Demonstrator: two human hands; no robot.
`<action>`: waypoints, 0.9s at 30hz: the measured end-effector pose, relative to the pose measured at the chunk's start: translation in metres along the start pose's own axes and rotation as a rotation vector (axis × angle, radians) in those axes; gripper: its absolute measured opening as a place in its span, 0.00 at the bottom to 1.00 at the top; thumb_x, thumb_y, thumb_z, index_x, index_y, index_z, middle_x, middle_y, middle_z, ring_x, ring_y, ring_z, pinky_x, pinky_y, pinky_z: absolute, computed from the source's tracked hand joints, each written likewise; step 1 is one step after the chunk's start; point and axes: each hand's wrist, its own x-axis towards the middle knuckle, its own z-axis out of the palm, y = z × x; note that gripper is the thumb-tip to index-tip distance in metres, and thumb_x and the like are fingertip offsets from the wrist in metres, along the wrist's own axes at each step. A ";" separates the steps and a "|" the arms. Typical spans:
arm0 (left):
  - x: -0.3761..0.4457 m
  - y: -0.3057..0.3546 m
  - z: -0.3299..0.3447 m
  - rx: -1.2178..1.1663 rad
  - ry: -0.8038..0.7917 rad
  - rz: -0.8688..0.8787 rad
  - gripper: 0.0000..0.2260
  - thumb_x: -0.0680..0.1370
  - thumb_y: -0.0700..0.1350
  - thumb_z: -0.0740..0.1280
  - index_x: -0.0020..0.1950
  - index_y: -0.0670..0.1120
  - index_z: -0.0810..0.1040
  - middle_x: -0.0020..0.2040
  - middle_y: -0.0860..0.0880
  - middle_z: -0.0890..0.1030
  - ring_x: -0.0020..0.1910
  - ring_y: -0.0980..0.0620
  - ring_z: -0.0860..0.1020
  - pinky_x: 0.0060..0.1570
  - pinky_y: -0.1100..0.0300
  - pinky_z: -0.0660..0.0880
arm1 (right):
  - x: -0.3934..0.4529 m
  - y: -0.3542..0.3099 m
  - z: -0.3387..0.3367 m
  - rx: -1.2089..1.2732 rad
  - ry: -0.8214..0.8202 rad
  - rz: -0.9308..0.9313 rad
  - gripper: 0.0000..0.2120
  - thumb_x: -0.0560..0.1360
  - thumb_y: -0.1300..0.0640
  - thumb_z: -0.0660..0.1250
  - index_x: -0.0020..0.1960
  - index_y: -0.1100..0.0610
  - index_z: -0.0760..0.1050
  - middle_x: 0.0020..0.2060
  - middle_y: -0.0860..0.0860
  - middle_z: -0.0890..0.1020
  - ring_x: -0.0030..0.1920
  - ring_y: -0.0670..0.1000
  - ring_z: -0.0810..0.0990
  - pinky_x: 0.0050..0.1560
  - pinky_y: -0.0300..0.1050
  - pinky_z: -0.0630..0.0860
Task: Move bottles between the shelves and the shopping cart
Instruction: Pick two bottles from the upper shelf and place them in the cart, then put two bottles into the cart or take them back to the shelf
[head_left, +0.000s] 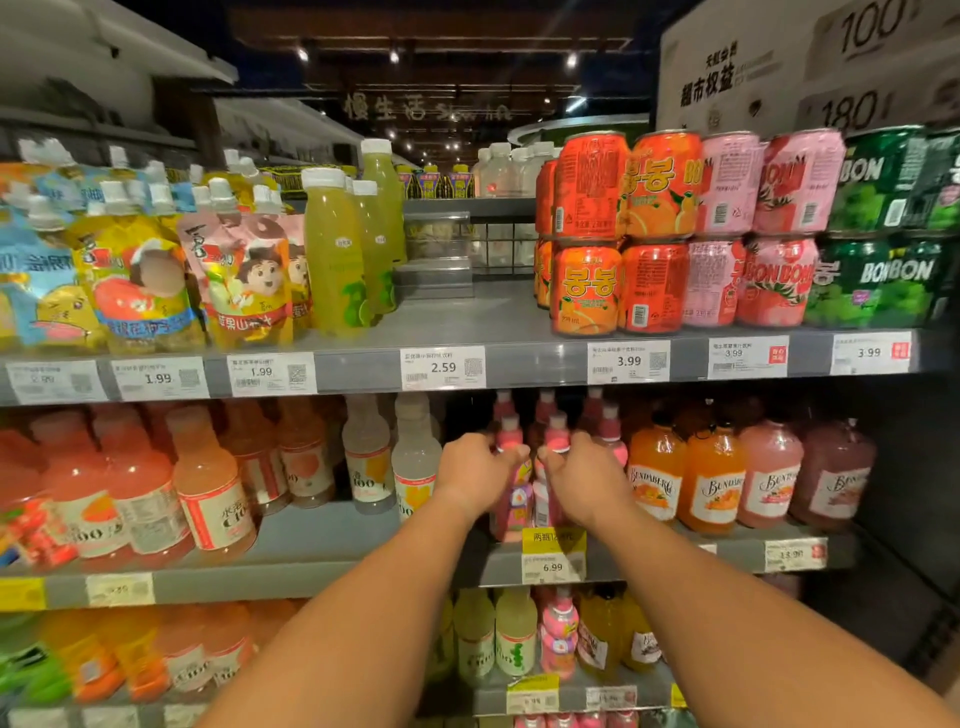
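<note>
Both my arms reach to the middle shelf (332, 540). My left hand (475, 475) is closed around the neck of a small pink bottle (511, 493) with a pink cap. Right beside it, my right hand (584, 478) grips a second pink bottle (555, 439) just below its cap. Both bottles stand upright at the shelf's front, above the 6.99 price tag (553, 566). More pink bottles (597, 415) of the same kind stand behind them. The shopping cart is out of view.
White-capped pale bottles (415, 457) stand left of my hands, orange and pink Bundaberg bottles (709, 483) to the right. The upper shelf holds juice pouches (140, 280), green bottles (335, 260) and stacked cans (675, 234). The lowest shelf (566, 696) carries more bottles.
</note>
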 end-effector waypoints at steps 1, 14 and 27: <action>-0.001 0.000 0.000 -0.004 -0.005 -0.005 0.19 0.76 0.60 0.68 0.49 0.43 0.84 0.45 0.45 0.83 0.45 0.45 0.80 0.42 0.59 0.70 | 0.000 0.001 0.001 0.010 0.001 0.001 0.20 0.80 0.44 0.60 0.56 0.62 0.71 0.52 0.60 0.81 0.54 0.62 0.78 0.45 0.48 0.70; -0.050 -0.028 0.002 -0.052 0.082 -0.085 0.33 0.74 0.62 0.69 0.73 0.44 0.71 0.68 0.45 0.77 0.67 0.45 0.75 0.62 0.55 0.71 | -0.053 -0.013 -0.002 0.117 0.246 -0.022 0.19 0.77 0.45 0.64 0.57 0.60 0.71 0.50 0.57 0.80 0.49 0.59 0.79 0.45 0.50 0.76; -0.210 -0.233 -0.186 0.037 0.233 -0.307 0.27 0.73 0.64 0.68 0.66 0.49 0.75 0.61 0.47 0.81 0.61 0.44 0.78 0.58 0.54 0.75 | -0.240 -0.194 0.113 0.087 -0.061 -0.094 0.24 0.74 0.43 0.66 0.58 0.61 0.73 0.54 0.59 0.79 0.56 0.62 0.77 0.55 0.53 0.75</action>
